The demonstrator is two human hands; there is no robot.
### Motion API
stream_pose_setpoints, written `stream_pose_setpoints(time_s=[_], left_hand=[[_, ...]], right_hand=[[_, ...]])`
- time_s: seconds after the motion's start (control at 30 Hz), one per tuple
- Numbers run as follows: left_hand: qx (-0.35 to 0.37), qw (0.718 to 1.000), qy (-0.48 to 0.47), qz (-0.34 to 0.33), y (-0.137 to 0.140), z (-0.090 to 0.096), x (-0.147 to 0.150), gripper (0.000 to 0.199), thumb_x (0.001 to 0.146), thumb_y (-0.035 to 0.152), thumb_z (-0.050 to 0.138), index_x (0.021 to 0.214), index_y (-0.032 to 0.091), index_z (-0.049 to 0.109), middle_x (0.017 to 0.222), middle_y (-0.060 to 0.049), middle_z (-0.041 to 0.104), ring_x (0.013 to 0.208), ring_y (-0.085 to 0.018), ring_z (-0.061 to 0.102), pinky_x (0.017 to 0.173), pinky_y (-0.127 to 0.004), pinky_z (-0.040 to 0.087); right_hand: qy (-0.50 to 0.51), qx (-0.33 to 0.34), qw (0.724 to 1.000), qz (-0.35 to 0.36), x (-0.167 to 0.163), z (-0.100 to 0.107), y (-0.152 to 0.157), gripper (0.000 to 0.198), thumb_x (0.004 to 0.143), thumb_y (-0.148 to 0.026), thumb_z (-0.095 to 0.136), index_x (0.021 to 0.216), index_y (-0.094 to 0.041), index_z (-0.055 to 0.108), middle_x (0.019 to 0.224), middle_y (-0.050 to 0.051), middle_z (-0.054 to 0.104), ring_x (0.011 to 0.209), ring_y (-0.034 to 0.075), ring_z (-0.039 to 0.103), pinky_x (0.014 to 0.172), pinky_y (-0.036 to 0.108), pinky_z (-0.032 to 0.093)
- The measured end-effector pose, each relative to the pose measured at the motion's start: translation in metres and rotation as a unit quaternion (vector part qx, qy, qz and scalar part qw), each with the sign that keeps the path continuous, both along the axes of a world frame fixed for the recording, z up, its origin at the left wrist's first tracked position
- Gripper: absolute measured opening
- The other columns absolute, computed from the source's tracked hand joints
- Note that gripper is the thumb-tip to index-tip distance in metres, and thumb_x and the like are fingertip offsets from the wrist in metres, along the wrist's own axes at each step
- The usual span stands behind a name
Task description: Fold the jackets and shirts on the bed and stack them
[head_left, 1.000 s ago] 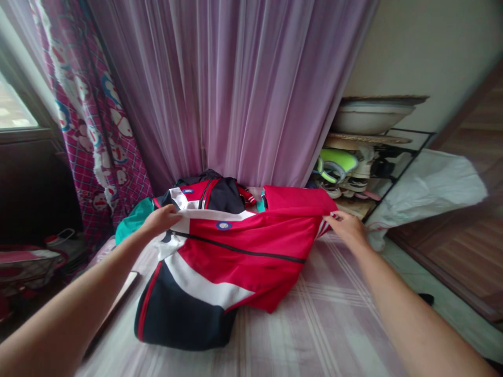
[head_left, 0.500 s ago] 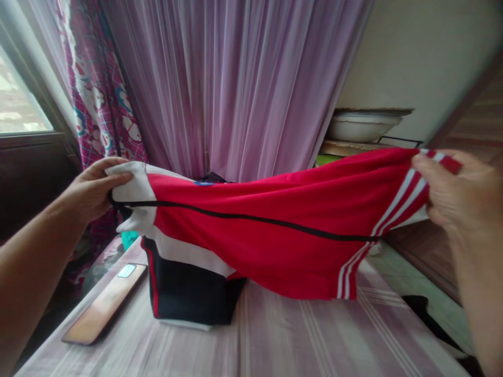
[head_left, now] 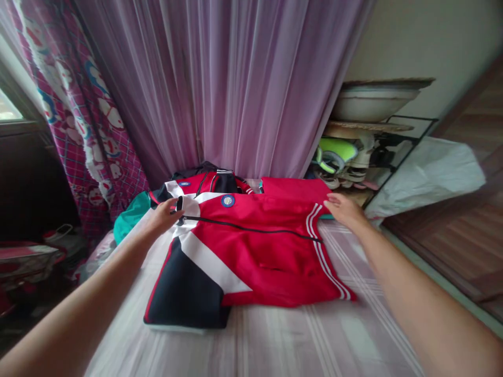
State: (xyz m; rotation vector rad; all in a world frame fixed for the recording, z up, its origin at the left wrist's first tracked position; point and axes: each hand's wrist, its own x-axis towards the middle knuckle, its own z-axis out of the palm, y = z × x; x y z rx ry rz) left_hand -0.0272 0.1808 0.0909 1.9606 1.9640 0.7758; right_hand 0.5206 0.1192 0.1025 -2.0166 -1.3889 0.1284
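Note:
A red, white and black zip jacket [head_left: 259, 251] lies spread on the striped cloth, its collar to the left and its white-striped hem to the right. A round blue badge [head_left: 228, 201] sits on its chest. My left hand [head_left: 165, 214] is closed at the white collar, pinching its edge. My right hand [head_left: 346, 210] is at the far corner of the hem, fingers bent against the fabric; their tips are small and slightly blurred. The dark sleeve [head_left: 188, 288] is folded under on the near left side.
Behind the jacket lie another red and black garment [head_left: 231, 183] and a folded red cloth [head_left: 291, 186]. Teal fabric [head_left: 131, 214] sits at the left edge. A rack with shoes and a basin [head_left: 377, 102] stands at back right, beside a white bag [head_left: 432, 173]. Purple curtains [head_left: 243, 78] hang behind.
Both hands have lowered the jacket from the air and laid it flat farther back. The view has tilted down. The phone at the left has gone out of sight.

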Motion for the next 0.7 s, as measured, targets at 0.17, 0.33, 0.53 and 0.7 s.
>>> stream_pose_setpoints(time_s=[0.17, 0.33, 0.53, 0.7], left_hand=[[-0.084, 0.996, 0.023, 0.009, -0.068, -0.040, -0.031, 0.057, 0.077, 0.060, 0.051, 0.113, 0.018, 0.065, 0.120, -0.015, 0.070, 0.099, -0.029, 0.071, 0.086, -0.039, 0.054], [-0.224, 0.972, -0.069, 0.029, -0.137, -0.045, -0.048, 0.065, 0.066, 0.075, 0.052, 0.098, 0.021, 0.068, 0.095, -0.011, 0.075, 0.083, -0.029, 0.072, 0.067, -0.036, 0.056], [-0.327, 0.935, -0.136, -0.009, -0.184, -0.035, -0.040, 0.060, 0.055, 0.078, 0.063, 0.075, 0.021, 0.070, 0.065, -0.003, 0.065, 0.067, -0.023, 0.067, 0.058, -0.030, 0.051], [-0.256, 0.939, -0.230, -0.005, -0.211, -0.033, -0.029, 0.058, 0.047, 0.072, 0.074, 0.077, 0.023, 0.068, 0.075, -0.002, 0.069, 0.077, -0.023, 0.066, 0.062, -0.030, 0.053]], right_hand=[[-0.020, -0.080, 0.992, 0.092, -0.013, -0.052, -0.069, 0.021, 0.079, -0.037, 0.060, 0.088, -0.025, 0.074, 0.089, 0.004, 0.077, 0.086, 0.023, 0.071, 0.077, 0.031, 0.052], [0.054, -0.128, 0.989, 0.055, -0.008, -0.084, -0.138, 0.028, 0.079, -0.048, 0.059, 0.087, -0.024, 0.072, 0.090, 0.007, 0.077, 0.084, 0.025, 0.072, 0.074, 0.032, 0.054], [0.096, -0.178, 0.978, 0.052, -0.013, -0.095, -0.180, 0.037, 0.079, -0.057, 0.057, 0.081, -0.022, 0.071, 0.083, 0.009, 0.077, 0.083, 0.026, 0.072, 0.075, 0.034, 0.054], [0.126, -0.175, 0.976, 0.036, -0.027, -0.100, -0.182, 0.037, 0.077, -0.050, 0.062, 0.098, -0.020, 0.070, 0.086, 0.008, 0.077, 0.082, 0.023, 0.072, 0.073, 0.030, 0.053]])
